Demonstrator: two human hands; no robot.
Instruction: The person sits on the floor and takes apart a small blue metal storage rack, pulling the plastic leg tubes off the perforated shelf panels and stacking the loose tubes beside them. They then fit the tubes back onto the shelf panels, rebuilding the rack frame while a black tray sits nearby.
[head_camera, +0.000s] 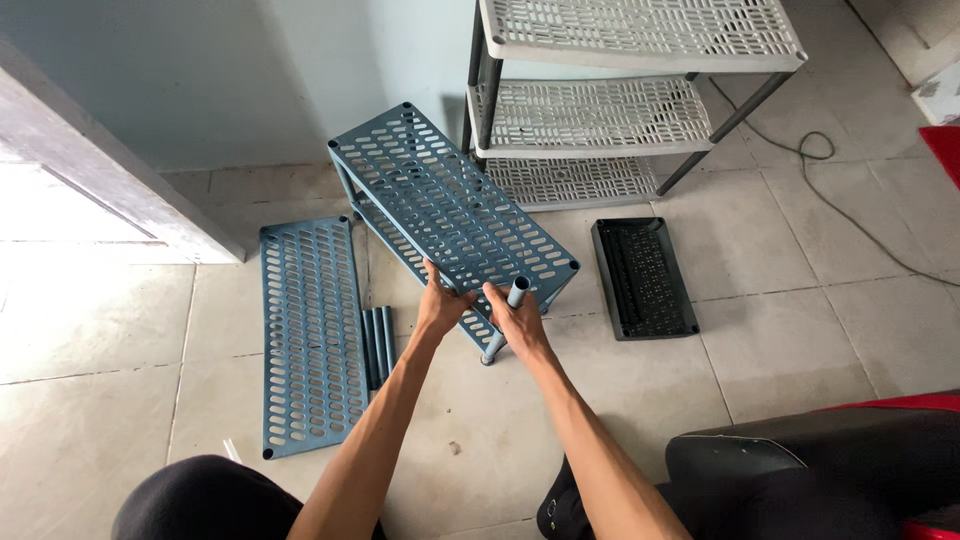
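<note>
Blue slotted shelf (450, 205) tilted on pale floor tiles (100, 420), near edge gripped by left hand (440, 305). Right hand (515, 318) closed round blue tube (505, 320). Spare blue panel (310, 335) flat at left; grey rack (590, 110) by wall; black tray (642, 277) to the right.

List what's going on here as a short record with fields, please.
Left hand: grips the near edge of the blue rack
Right hand: holds a blue tube upright at that edge
Floor, left: loose blue shelf panel, spare tubes beside it
Floor, right: black tray
Behind: grey shelf unit, cable on the tiles
</note>
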